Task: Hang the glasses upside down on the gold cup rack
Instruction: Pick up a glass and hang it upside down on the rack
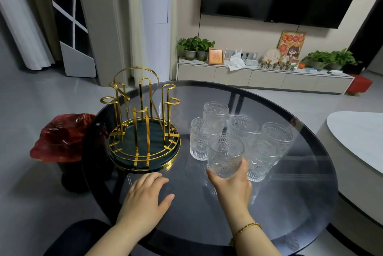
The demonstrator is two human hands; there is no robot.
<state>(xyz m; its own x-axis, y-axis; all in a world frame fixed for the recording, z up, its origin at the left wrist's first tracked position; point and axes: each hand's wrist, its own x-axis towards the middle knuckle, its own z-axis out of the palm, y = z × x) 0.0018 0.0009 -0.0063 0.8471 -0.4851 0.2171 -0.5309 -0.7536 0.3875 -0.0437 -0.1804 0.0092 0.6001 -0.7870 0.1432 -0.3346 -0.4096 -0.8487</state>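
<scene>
The gold cup rack (143,123) stands on a round dark green tray at the left of the round smoked-glass table (290,214); all its prongs are bare. To its right stands a cluster of several clear embossed glasses (267,152), all upright. My right hand (232,187) grips the nearest glass (224,155) from below, upright, at the front of the cluster. My left hand (145,197) lies flat on the tabletop just in front of the rack's tray, fingers apart, holding nothing.
A bin with a red bag (62,137) stands on the floor left of the table. A white oval table (360,141) sits at the right. A TV cabinet (263,77) with plants runs along the far wall.
</scene>
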